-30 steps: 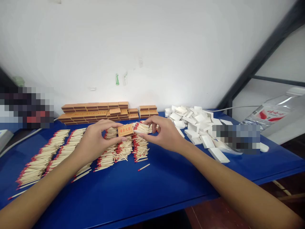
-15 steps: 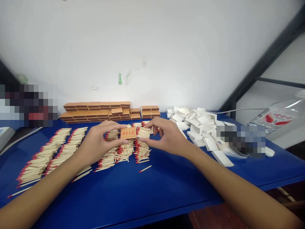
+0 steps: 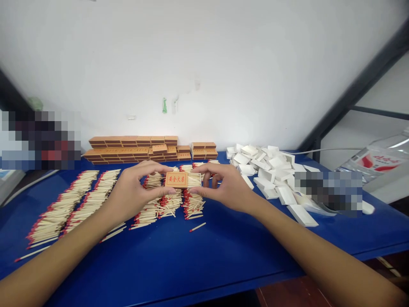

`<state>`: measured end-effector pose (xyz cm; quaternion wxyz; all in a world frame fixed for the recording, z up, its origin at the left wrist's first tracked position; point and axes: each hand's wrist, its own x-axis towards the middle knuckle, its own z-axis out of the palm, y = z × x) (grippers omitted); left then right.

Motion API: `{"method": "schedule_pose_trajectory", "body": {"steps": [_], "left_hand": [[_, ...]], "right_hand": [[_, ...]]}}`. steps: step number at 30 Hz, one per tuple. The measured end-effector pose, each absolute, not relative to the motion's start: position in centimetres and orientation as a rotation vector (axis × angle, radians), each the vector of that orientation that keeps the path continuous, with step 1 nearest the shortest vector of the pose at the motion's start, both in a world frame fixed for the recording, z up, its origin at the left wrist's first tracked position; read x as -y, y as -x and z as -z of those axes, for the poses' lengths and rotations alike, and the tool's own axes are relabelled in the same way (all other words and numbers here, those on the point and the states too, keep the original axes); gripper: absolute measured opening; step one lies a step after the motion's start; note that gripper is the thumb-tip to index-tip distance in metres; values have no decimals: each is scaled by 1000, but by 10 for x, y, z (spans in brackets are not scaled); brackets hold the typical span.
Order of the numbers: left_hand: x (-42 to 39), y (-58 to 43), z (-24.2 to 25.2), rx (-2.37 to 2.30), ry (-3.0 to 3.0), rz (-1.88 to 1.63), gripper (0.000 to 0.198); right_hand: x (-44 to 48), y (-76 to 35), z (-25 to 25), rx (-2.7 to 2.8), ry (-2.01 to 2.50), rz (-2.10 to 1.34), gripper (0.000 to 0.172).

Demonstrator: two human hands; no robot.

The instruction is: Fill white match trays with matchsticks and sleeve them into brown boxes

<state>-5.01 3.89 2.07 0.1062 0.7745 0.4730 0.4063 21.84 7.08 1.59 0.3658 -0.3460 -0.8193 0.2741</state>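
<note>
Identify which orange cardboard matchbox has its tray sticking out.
The orange cardboard matchbox held between the left hand and right hand: its white tray protrudes rightward, showing pale wooden matches, while the stacked brown-sided orange matchboxes behind show none sticking out.

Matchbox sleeve point(image 3: 176, 179), mid-frame: orange, red characters. Loose matches point(image 3: 53, 217), left: pale sticks, red heads. Piled trays point(image 3: 275, 163), right: white. Surface point(image 3: 191, 264): deep blue. Stacked boxes point(image 3: 128, 152), left of centre: orange, brown sides.

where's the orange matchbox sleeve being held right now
In the head view, the orange sleeve is just left of centre, pinched in the left hand, its right end around part of a match-filled tray held by the right hand.
</note>
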Motion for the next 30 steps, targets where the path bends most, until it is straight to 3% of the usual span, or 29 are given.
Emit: {"method": "schedule_pose_trajectory", "body": {"steps": [5,12,24,30], "left_hand": [[-34,40,-16,-1380,-2246,-1277,40],[-24,28,-12,-1469,-2235,-1454,28],[-15,22,-16,-1450,-2263,-1547,32],[-17,24,-14,-1443,-2284,-1538,32]], "right_hand": [[-62,-208,-12,2006,880,-873,49],[-31,-190,-4,1852,676,-1412,85],[-24,-200,-13,1979,754,-1612,97],[-30,-195,-13,1867,678,-1646,85]]}}
